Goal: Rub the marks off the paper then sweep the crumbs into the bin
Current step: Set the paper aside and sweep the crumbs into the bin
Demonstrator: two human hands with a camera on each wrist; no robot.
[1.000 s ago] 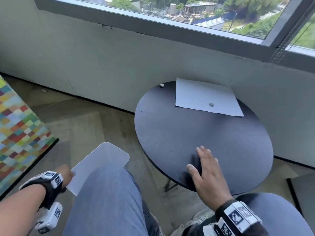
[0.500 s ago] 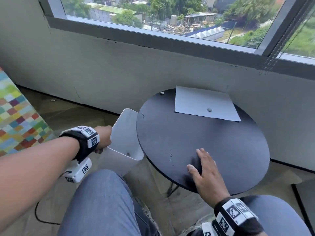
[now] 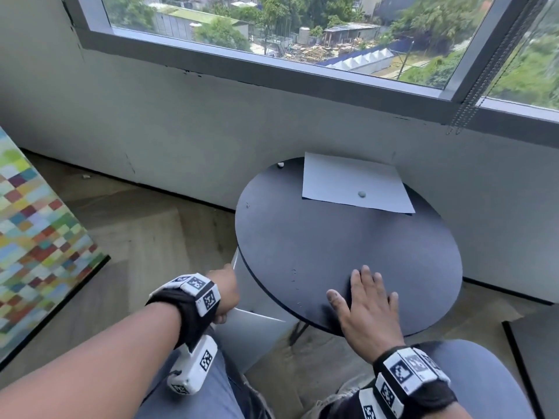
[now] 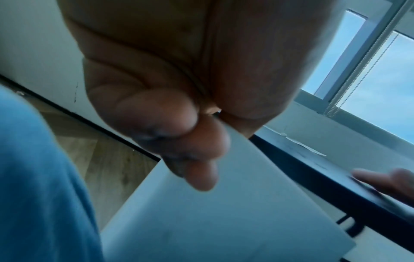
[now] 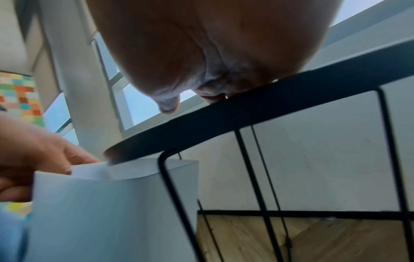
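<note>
from my remote seat i see a round black table [image 3: 332, 261] standing on thin black wire legs [image 5: 253, 177] against a pale wall [image 3: 181, 140], under a wide window [image 3: 302, 31] that looks out on trees and low roofs; the floor [image 3: 145, 237] is wood in a herringbone pattern, and a panel of coloured squares [image 3: 33, 225] leans at the left. a white sheet of paper [image 3: 351, 181] lies flat at the far side of the table, with a small grey lump [image 3: 361, 194] on it near its front edge and a small white lump [image 3: 280, 165] on the bare tabletop just beyond the sheet's left corner. my right hand [image 3: 367, 309] lies flat on the near edge of the table, fingers straight and slightly spread, holding nothing. my left hand [image 3: 225, 290] is clamped on the rim of a white bin [image 3: 257, 331], fingers [image 4: 201, 147] curled inside the wall and the thumb outside, keeping the bin up off the floor with its rim tucked just under the table's left edge, touching or nearly so. i cannot see inside the bin from any view. a few pale specks [image 3: 295, 279] sit on the tabletop near the left edge, between the two hands. blue trouser legs [image 3: 193, 397] fill the bottom of the head view.
</note>
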